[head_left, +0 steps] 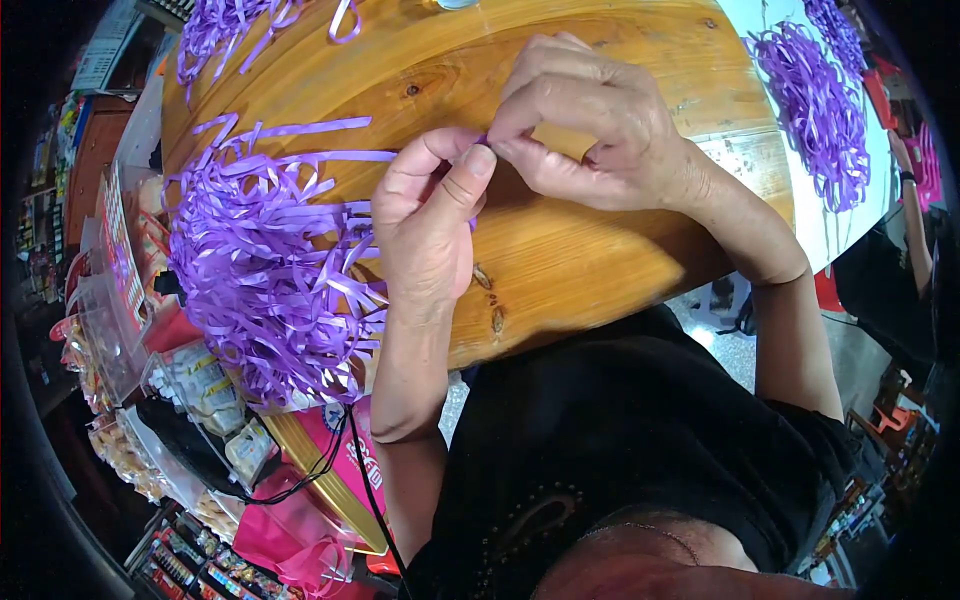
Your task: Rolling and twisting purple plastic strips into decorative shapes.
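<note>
Over the wooden table my left hand point(430, 205) is closed, thumb pressed to the index finger around a purple ribbon point(486, 140). Only a small bit of that ribbon shows between the fingertips; the fingers cover most of it. My right hand point(595, 130) meets the left one there, its thumb and index finger pinching at the same bit of ribbon. Just left of my left hand lies a big tangled pile of purple ribbons point(265, 265), with several loose ends reaching toward the wrist.
The round wooden table point(600, 265) has knots in its surface. More purple ribbons point(225, 35) lie at its far left, and a looped ribbon bundle point(815, 115) rests on a white surface at right. Packaged goods point(200, 390) and a black cable point(365, 470) are at lower left. Another person's arm point(915, 215) shows far right.
</note>
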A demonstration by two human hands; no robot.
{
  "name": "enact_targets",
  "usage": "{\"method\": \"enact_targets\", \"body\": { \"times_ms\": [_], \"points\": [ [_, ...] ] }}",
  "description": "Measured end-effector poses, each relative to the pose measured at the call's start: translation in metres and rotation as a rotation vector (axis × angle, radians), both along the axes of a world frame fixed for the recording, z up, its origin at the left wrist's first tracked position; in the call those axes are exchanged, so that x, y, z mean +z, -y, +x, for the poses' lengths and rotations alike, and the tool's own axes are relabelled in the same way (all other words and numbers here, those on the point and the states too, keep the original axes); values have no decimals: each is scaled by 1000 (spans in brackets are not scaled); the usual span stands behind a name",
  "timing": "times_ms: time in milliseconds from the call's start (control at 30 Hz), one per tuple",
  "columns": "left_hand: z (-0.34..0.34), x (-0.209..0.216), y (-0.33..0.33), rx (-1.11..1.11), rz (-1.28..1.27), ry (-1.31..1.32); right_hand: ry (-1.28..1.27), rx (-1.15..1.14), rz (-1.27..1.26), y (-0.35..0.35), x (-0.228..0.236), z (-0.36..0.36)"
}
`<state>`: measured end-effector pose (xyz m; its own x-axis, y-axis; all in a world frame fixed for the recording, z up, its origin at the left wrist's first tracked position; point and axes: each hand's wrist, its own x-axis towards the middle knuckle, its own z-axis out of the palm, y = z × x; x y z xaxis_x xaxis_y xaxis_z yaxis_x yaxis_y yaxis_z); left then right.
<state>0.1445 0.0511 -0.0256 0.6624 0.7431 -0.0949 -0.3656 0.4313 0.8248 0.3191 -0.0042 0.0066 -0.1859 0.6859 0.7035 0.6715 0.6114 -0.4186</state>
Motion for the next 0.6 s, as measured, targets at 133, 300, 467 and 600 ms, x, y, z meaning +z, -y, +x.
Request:
{"method": "enact_targets", "body": {
  "times_ms": [133, 300, 467, 600],
  "points": [
    [3, 2, 7, 96, 233, -82, -259, -11, -198, 2, -6, 0],
    [2, 1, 5, 113, 273, -126, -285, -8, -238, 1, -12, 3],
    [1, 5, 5, 117, 257, -86, -376, 30, -288, 0, -13, 7],
    [2, 6, 4, 148, 231, -90, -349, 9, -253, -2, -14, 6]
  ]
}}
